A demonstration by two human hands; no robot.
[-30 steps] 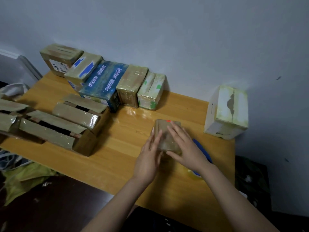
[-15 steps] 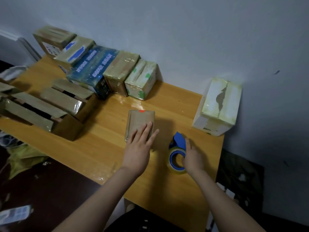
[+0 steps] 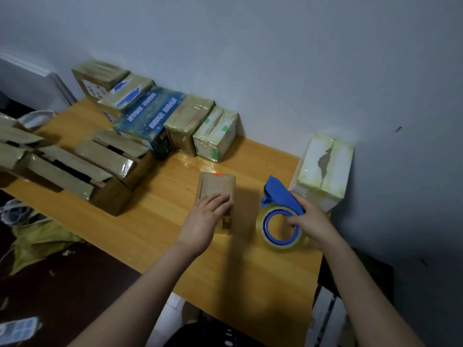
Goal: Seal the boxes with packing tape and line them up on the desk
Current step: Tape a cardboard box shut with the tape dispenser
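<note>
Two jobs now: pins the small box (image 3: 217,183) at frame centre with a flat left hand (image 3: 206,218), grips the tape dispenser (image 3: 277,194) beside it with the right hand (image 3: 311,222), newly off the box. Signals taping next.

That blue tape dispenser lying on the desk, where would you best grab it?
Likely by its blue guard, coming from above on the right side. The tape dispenser lies flat on the desk with its ring's hole facing up, so a thumb can hook inside while the fingers wrap the guard, much as the right hand grips it.
</note>
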